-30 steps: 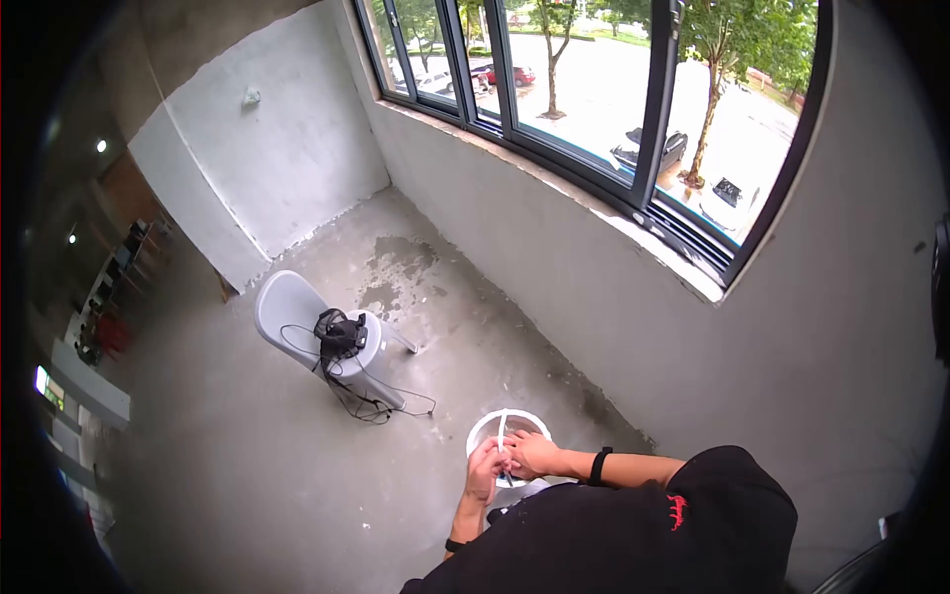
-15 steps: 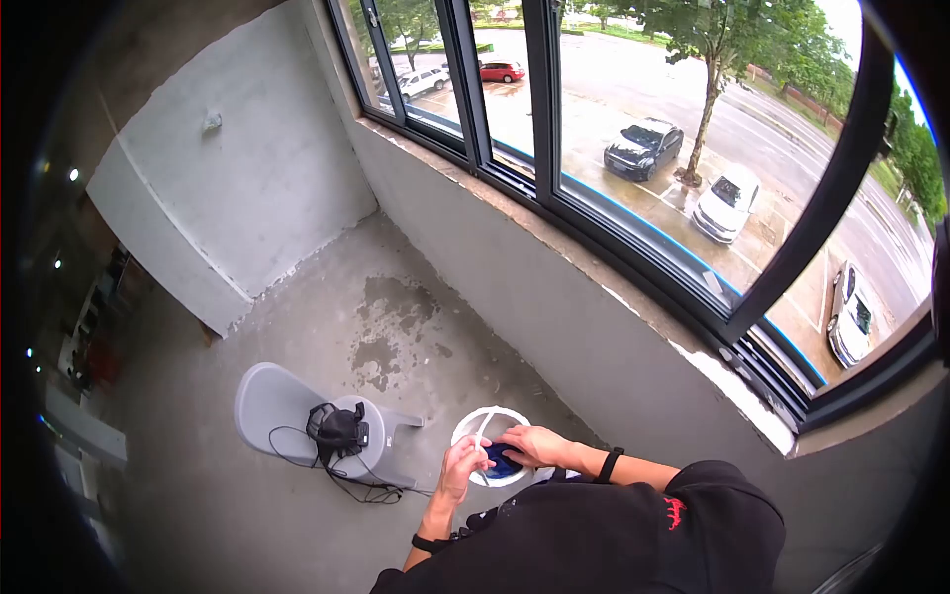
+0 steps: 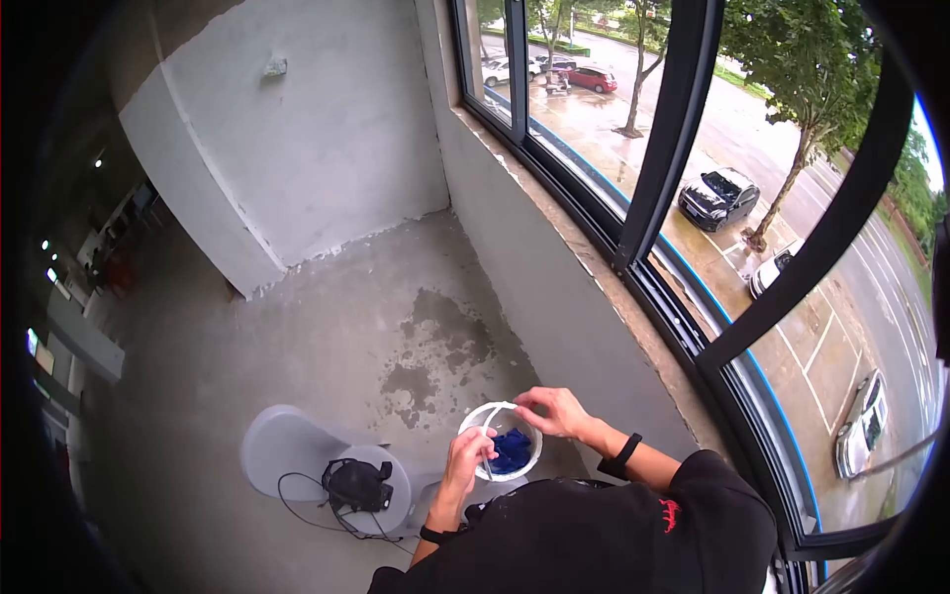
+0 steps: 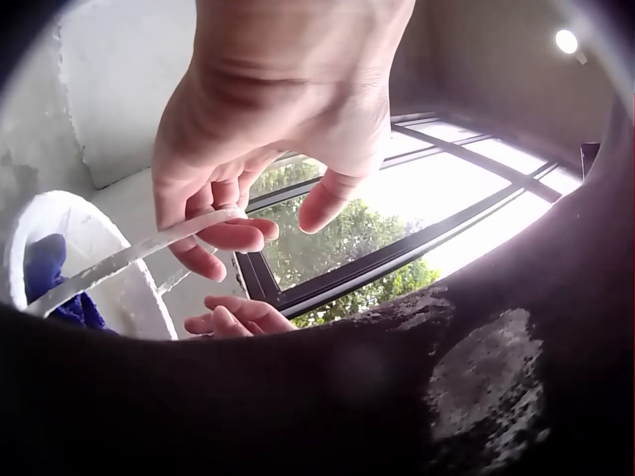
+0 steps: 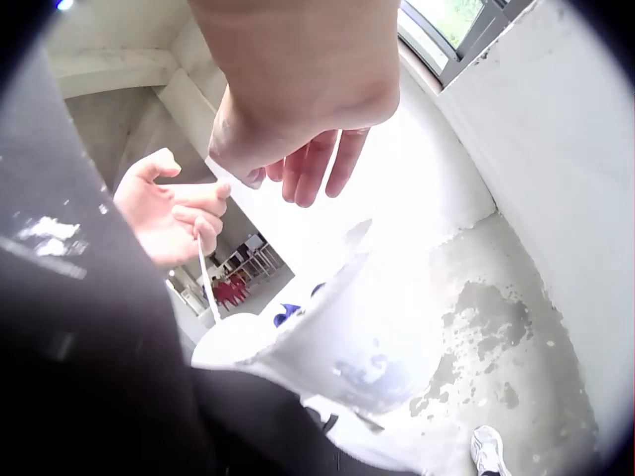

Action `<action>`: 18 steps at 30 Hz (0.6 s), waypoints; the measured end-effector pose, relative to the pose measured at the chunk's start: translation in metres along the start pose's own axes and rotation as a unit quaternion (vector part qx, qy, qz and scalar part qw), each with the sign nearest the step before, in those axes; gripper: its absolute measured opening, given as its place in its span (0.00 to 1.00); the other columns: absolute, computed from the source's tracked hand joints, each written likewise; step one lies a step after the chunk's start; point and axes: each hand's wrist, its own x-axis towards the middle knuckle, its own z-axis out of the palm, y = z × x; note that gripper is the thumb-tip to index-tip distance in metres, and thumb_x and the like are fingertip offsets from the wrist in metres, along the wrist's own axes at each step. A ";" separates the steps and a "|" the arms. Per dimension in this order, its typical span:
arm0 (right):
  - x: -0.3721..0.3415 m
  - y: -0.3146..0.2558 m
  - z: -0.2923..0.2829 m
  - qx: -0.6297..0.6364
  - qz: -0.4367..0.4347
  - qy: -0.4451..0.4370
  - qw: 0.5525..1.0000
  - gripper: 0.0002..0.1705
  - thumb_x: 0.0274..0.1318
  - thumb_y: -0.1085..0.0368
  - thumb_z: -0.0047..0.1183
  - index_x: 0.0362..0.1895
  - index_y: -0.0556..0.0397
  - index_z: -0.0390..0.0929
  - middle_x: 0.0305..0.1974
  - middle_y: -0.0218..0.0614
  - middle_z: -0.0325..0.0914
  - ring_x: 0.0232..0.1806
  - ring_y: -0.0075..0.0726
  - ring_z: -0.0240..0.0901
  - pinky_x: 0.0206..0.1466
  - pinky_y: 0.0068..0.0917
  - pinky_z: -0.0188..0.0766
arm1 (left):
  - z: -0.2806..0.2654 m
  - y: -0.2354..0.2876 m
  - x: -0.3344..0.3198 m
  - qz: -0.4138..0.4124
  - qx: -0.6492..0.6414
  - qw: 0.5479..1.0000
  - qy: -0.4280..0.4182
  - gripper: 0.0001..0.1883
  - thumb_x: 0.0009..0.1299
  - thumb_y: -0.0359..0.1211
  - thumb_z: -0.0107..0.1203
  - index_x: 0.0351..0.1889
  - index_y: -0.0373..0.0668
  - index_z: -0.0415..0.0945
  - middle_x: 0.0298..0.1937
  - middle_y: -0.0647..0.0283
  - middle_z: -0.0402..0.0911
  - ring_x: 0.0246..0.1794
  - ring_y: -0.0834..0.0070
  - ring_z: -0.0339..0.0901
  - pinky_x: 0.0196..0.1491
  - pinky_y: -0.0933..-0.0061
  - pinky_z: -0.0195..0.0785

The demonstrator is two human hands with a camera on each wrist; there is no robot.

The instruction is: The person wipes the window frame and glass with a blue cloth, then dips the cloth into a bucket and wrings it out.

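A white bucket (image 3: pixel 537 458) with a blue cloth (image 3: pixel 512 452) inside stands in front of the person. The left hand (image 3: pixel 467 459) grips its raised white handle (image 3: pixel 488 426); in the left wrist view the left hand's (image 4: pixel 268 129) fingers curl round the handle (image 4: pixel 131 256). Beside the far right rim in the head view is the right hand (image 3: pixel 559 412). Seen from the right wrist, the right hand (image 5: pixel 308 94) hovers over the bucket (image 5: pixel 362 332), fingers loosely bent, nothing visible in them.
A grey plastic chair (image 3: pixel 282 445) bearing a black device (image 3: pixel 358 485) with cables is left of the bucket. A low wall (image 3: pixel 554 287) under a large window runs along the right. Wet patches (image 3: pixel 445 337) mark the floor beyond the bucket.
The right hand has come up out of the bucket to its right rim, uncovering the blue cloth. The left hand keeps hold of the handle. The head view has shifted.
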 end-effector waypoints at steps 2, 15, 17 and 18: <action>0.086 0.040 0.001 -0.025 0.007 0.072 0.997 0.10 0.61 0.62 0.61 0.43 0.52 0.83 0.35 0.40 0.85 0.34 0.38 0.85 0.38 0.34 0.80 | -0.012 0.031 0.050 -0.018 -0.010 1.000 0.010 0.10 0.66 0.31 0.54 0.44 0.38 0.77 0.31 0.66 0.76 0.32 0.80 0.74 0.44 0.75 0.72; 0.554 0.178 -0.154 -0.125 0.003 0.565 0.815 0.18 0.58 0.63 0.62 0.51 0.56 0.78 0.44 0.43 0.81 0.42 0.42 0.81 0.45 0.33 0.79 | -0.188 0.213 0.363 0.037 -0.101 0.973 0.203 0.14 0.64 0.32 0.56 0.46 0.35 0.74 0.30 0.66 0.72 0.33 0.77 0.72 0.41 0.73 0.68; 0.608 0.200 -0.177 -0.178 -0.009 0.610 0.772 0.19 0.58 0.62 0.63 0.51 0.57 0.77 0.45 0.44 0.80 0.43 0.44 0.80 0.44 0.34 0.79 | -0.217 0.238 0.412 0.044 -0.107 0.970 0.212 0.15 0.64 0.32 0.57 0.47 0.35 0.73 0.30 0.66 0.71 0.33 0.77 0.71 0.41 0.73 0.68; 0.632 0.209 -0.189 -0.211 -0.016 0.629 0.748 0.20 0.57 0.62 0.63 0.52 0.57 0.77 0.45 0.45 0.79 0.43 0.45 0.79 0.44 0.35 0.78 | -0.230 0.253 0.434 0.045 -0.118 0.966 0.225 0.15 0.64 0.33 0.57 0.46 0.36 0.73 0.30 0.67 0.70 0.33 0.78 0.70 0.41 0.73 0.67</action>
